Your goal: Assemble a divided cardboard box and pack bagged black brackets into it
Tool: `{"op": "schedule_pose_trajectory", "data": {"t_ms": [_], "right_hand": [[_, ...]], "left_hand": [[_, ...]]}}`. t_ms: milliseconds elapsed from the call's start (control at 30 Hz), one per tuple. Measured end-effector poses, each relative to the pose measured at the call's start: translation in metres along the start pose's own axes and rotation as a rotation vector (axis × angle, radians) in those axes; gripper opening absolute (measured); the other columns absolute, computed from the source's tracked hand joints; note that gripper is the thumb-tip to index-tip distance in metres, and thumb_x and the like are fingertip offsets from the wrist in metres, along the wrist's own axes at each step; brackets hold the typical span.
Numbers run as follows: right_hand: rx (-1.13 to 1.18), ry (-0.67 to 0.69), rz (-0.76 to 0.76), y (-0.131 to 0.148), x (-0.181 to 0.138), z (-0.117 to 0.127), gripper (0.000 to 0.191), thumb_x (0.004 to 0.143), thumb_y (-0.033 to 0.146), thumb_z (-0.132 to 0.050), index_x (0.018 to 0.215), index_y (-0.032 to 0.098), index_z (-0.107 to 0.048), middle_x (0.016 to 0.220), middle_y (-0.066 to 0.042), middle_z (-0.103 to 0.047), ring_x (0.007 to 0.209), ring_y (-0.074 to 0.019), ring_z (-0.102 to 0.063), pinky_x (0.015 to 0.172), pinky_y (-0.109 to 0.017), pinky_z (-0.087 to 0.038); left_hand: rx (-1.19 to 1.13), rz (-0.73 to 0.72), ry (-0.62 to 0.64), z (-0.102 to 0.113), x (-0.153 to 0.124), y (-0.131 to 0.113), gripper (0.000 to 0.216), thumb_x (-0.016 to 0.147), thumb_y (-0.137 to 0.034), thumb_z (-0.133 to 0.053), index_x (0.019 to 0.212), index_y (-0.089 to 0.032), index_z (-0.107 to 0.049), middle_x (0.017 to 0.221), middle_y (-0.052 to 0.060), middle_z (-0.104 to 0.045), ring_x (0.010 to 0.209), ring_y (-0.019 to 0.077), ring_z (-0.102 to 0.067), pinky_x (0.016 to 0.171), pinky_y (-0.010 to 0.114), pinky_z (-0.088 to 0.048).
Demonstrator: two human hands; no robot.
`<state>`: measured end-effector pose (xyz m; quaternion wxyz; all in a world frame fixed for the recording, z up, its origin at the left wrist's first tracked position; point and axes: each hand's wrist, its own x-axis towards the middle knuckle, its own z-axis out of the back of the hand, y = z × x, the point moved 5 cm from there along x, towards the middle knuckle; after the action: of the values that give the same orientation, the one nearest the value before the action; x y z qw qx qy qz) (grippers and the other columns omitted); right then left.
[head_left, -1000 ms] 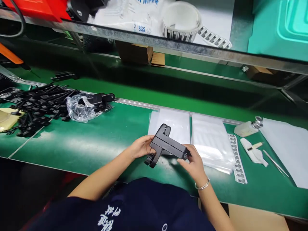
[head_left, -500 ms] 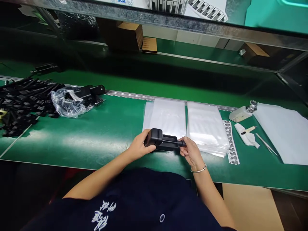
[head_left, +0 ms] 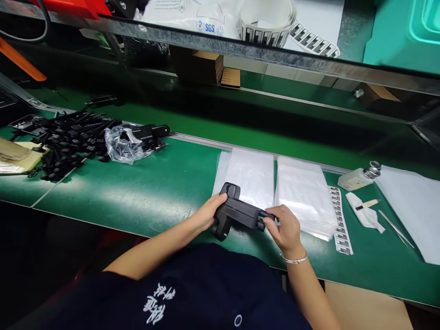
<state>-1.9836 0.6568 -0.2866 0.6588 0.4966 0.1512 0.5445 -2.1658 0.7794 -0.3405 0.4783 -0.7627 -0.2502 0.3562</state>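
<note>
I hold a black plastic bracket part (head_left: pixel 237 211) with both hands just above the green table (head_left: pixel 154 192), near its front edge. My left hand (head_left: pixel 208 211) grips its left end, where a rounded clamp piece sticks up. My right hand (head_left: pixel 286 228) pinches its right end; a thin bracelet circles that wrist. Two stacks of clear plastic bags (head_left: pixel 278 190) lie flat right behind the part.
A heap of black parts (head_left: pixel 65 140) and a crumpled clear bag (head_left: pixel 122 145) lie at the left. A label strip (head_left: pixel 339 219), small bottle (head_left: pixel 357 178), white cloth (head_left: pixel 364 213), tweezers (head_left: pixel 395 228) and white sheet (head_left: pixel 414 206) sit at the right. An overhead shelf (head_left: pixel 240 46) carries a label roll.
The part has been turned between my hands, from lying level to tilted with its clamp end up. Both hands kept their grip. The camera view shifted slightly.
</note>
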Motion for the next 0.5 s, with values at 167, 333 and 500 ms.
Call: {"op": "schedule_pose_trajectory", "data": {"t_ms": [167, 333, 500], "right_hand": [[0.168, 0.04, -0.315, -0.017, -0.005, -0.016, 0.04, 0.094, 0.051, -0.039, 0.072, 0.022, -0.054, 0.05, 0.004, -0.044, 0.045, -0.0139, -0.045, 0.047, -0.027, -0.041], [-0.003, -0.066, -0.028, -0.004, -0.008, -0.01, 0.03, 0.086, 0.05, -0.056, 0.084, 0.021, -0.062, 0.07, -0.003, -0.061, 0.064, -0.0177, -0.057, 0.061, -0.031, -0.047], [0.175, 0.051, -0.292, -0.026, -0.013, -0.015, 0.034, 0.094, 0.05, -0.046, 0.089, 0.021, -0.062, 0.064, 0.0, -0.057, 0.057, -0.0155, -0.055, 0.055, -0.028, -0.045]], "left_hand": [[0.293, -0.331, -0.046, 0.007, -0.009, -0.021, 0.072, 0.059, -0.066, -0.074, 0.108, -0.016, -0.061, 0.101, 0.007, -0.064, 0.096, 0.0251, -0.057, 0.088, 0.034, -0.042], [0.09, -0.131, -0.017, 0.008, -0.005, -0.008, 0.061, 0.076, -0.067, -0.06, 0.108, -0.014, -0.06, 0.096, 0.008, -0.065, 0.095, 0.0245, -0.057, 0.084, 0.033, -0.044], [0.315, -0.36, 0.009, 0.009, -0.008, -0.018, 0.07, 0.069, -0.07, -0.066, 0.113, -0.017, -0.056, 0.102, 0.007, -0.06, 0.096, 0.0244, -0.055, 0.086, 0.035, -0.043]]}}
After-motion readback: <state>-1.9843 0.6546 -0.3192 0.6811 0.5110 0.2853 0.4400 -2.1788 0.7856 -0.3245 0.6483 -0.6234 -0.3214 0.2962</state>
